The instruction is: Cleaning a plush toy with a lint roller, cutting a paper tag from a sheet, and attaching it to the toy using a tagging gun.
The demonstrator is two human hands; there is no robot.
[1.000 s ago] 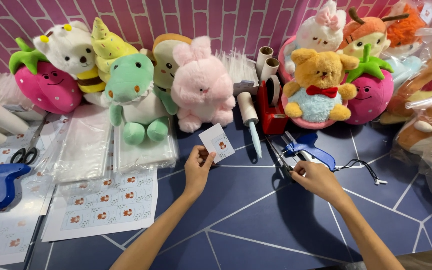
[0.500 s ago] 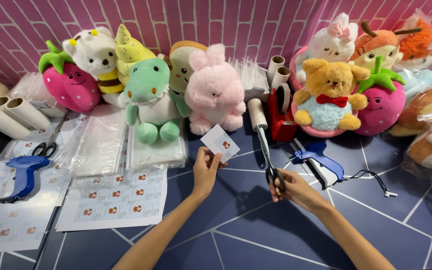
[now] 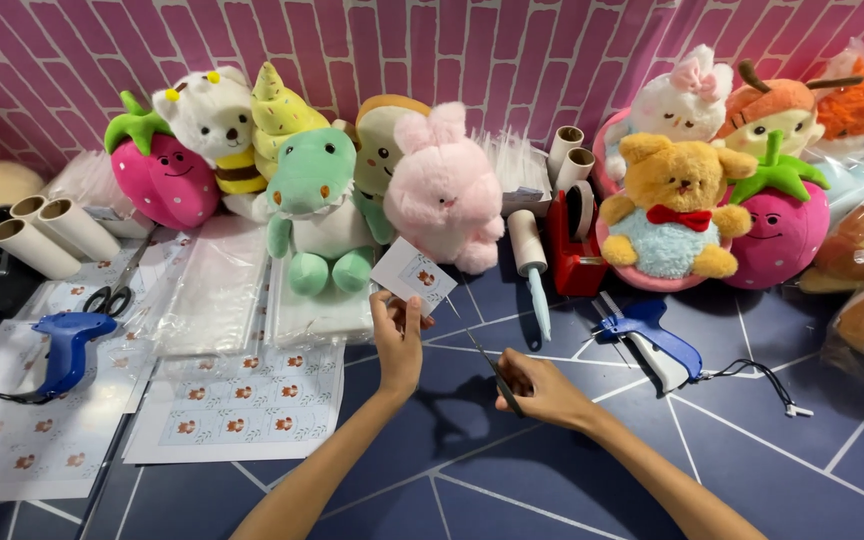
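My left hand (image 3: pixel 398 335) pinches a small white card (image 3: pixel 413 276) with a little brown picture on it and holds it up over the blue tiled table. My right hand (image 3: pixel 540 388) grips a pair of grey scissors (image 3: pixel 485 361), their blades pointing up and left toward the card, a short gap below it. Right behind the card sit a pink plush rabbit (image 3: pixel 444 190) and a green plush dinosaur (image 3: pixel 318 205).
Sticker sheets (image 3: pixel 242 405) and clear plastic bags (image 3: pixel 217 290) lie at left with a blue tagging gun (image 3: pixel 67 345) and black scissors (image 3: pixel 109 298). At right are a second blue tagging gun (image 3: pixel 657 340), a red tape dispenser (image 3: pixel 572 240), a lint roller (image 3: pixel 529 255) and several plush toys.
My right hand left the blue tagging gun, picked up the scissors and brought them left toward the card. My left hand kept holding the card up.
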